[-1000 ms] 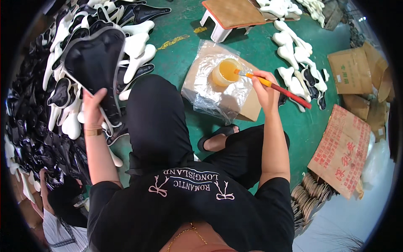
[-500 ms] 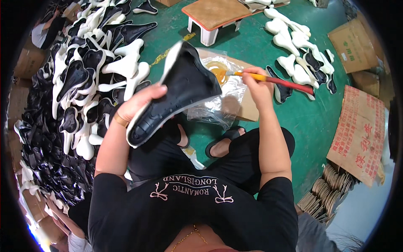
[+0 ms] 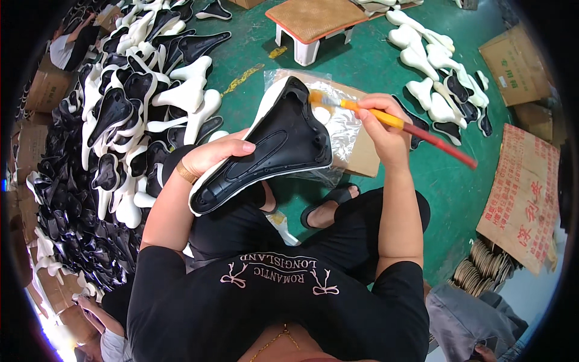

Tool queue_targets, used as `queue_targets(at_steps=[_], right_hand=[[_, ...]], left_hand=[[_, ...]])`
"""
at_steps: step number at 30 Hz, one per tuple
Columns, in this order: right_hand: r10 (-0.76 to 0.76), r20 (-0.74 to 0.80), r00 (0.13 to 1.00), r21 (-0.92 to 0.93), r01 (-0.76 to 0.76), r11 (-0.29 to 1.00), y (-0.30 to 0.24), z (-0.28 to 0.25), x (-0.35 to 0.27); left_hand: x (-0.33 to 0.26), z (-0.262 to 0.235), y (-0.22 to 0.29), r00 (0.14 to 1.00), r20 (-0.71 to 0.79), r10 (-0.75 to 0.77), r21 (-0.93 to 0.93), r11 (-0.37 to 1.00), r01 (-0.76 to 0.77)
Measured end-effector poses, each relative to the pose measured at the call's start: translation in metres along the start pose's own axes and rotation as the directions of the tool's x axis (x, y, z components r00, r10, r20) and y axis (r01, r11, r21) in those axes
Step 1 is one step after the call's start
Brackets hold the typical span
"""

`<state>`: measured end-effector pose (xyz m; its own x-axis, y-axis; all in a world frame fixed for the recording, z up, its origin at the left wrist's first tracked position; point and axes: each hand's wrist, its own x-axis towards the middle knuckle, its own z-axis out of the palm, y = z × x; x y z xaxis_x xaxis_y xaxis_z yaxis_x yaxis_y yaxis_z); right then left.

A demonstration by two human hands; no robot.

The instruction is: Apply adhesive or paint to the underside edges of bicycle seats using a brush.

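Left grip (image 3: 217, 155) clasps one black-lined saddle shell (image 3: 277, 145) — right grip (image 3: 388, 137) pinches one brush (image 3: 389, 120), bristles near the shell's wide end.

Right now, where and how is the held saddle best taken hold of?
Probably grip the saddle at its left edge, coming from the left, thumb over the rim, as the left hand does: the body narrows toward the lower-left nose, and the brush is at the wide end.
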<state>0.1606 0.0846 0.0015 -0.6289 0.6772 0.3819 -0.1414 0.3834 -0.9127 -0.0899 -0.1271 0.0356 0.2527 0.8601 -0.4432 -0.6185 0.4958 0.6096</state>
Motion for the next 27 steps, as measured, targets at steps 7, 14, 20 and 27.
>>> queue_targets(at_steps=[7,14,20,27], right_hand=[[-0.069,0.176,0.982,-0.052,0.079,0.996,-0.016,-0.002,0.003],[-0.022,0.166,0.986,-0.167,0.050,0.985,-0.020,-0.003,0.002],[0.146,0.124,0.982,-0.116,-0.132,0.984,-0.020,-0.001,-0.003],[0.128,0.082,0.988,-0.125,-0.117,0.985,-0.008,-0.004,-0.003]], left_hand=[[-0.003,0.000,-0.002,0.995,-0.086,0.053,0.004,0.999,-0.053],[-0.001,-0.006,-0.004,0.985,-0.067,0.157,0.123,0.981,-0.148],[-0.002,-0.012,0.000,0.977,-0.067,0.201,0.407,0.900,-0.157],[0.009,-0.017,-0.012,0.905,-0.015,0.424,0.771,0.582,-0.260]])
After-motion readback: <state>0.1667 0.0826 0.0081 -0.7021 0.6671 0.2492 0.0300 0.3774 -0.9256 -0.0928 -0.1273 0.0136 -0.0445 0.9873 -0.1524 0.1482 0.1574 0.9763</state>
